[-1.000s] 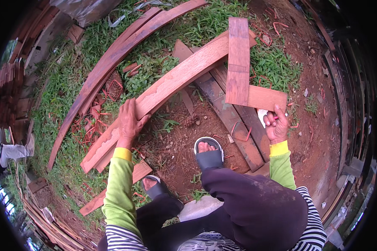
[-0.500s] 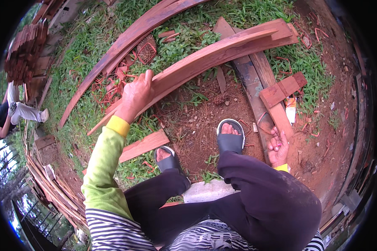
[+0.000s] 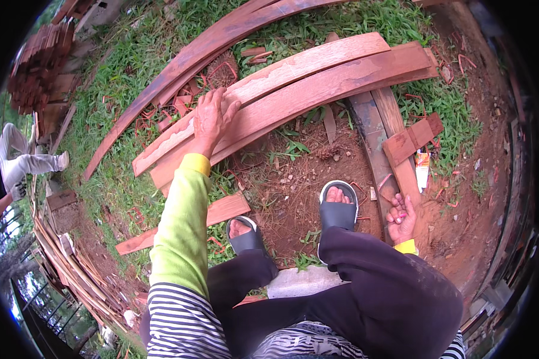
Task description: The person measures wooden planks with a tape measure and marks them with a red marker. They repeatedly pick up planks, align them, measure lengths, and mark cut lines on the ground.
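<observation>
Head view: lower plank (image 3: pixel 317 91) taken as landmark, lying slantwise ahead of the feet. Upper plank (image 3: pixel 317 61) is laid along its far side, a narrow dark gap showing between. A further board (image 3: pixel 422 75) is seen under its right end.

Left hand (image 3: pixel 212 122) is placed over the left half of the lower plank, fingers reaching onto the upper plank, thumb held apart; hand reads as spread, palm down, nothing pinched. Firmness of contact can't be told.

Right hand (image 3: pixel 401 220) is held well below the lower plank's right end, fingers curled. Something small and pinkish is seen at the fingertips; whether it is pinched can't be told.

Dark support board (image 3: pixel 368 137) and brown support board (image 3: pixel 394 119) are passed under the lower plank's right part. Short block (image 3: pixel 410 140) is set across the brown one, below the lower plank's right end.

Step in hand, as judged: planks being positioned side by side by the left hand. Next move is judged to call for fingertips hooked on one plank edge, the neighbouring plank left undisturbed, and the right end watched for slip.
</observation>
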A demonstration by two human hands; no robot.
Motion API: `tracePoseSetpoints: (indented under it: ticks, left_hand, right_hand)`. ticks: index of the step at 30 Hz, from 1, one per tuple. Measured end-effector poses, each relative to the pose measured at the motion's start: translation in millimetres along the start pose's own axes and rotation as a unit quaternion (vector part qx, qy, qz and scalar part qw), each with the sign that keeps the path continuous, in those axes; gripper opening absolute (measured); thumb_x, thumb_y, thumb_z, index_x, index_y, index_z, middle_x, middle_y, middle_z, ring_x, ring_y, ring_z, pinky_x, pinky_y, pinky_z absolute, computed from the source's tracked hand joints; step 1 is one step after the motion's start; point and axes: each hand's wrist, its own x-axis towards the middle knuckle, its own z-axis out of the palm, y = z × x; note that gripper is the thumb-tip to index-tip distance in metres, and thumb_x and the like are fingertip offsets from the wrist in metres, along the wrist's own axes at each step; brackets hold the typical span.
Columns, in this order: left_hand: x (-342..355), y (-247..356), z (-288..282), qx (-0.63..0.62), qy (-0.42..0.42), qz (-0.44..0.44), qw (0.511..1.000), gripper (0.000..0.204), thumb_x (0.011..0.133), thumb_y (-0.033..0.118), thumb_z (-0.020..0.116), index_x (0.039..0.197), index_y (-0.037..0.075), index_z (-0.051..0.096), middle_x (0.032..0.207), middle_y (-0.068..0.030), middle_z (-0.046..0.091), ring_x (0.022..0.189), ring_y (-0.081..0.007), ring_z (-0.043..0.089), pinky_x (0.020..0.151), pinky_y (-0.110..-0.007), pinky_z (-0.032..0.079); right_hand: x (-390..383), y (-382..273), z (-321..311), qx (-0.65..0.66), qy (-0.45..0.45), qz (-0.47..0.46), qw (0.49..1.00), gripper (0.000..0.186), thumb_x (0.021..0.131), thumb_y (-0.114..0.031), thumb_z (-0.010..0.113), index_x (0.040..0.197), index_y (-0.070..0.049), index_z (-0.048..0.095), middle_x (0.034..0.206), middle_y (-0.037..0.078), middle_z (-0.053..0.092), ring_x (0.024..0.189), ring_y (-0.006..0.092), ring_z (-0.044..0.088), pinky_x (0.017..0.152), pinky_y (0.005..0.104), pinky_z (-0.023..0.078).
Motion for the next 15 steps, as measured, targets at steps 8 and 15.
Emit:
tracePoseSetpoints:
  ticks: [8,15]
  left_hand:
    - [63.6,12.7,-1.9,0.025,-0.161,0.071,0.984,0.062,0.074,0.036,0.076,0.127,0.01,0.055,0.112,-0.0182,0.056,0.111,-0.0381,0.052,0.093,-0.047,0.046]
    - [75.9,20.7,-6.8,0.075,-0.215,0.11,0.968,0.072,0.07,0.025,0.08,0.133,0.011,0.05,0.124,-0.0124,0.057,0.12,-0.0334,0.049,0.093,-0.048,0.047]
  right_hand:
    - [-0.5,-5.7,0.8,-0.006,0.005,0.015,1.0,0.032,0.096,-0.038,0.059,0.1,-0.007,0.065,0.082,0.003,0.066,0.043,0.0047,0.034,0.045,0.0222,0.033]
    - [3.5,-3.4,-0.3,-0.013,0.01,0.016,1.0,0.033,0.095,-0.04,0.06,0.099,-0.008,0.065,0.082,0.001,0.064,0.043,0.0046,0.034,0.046,0.0224,0.033]
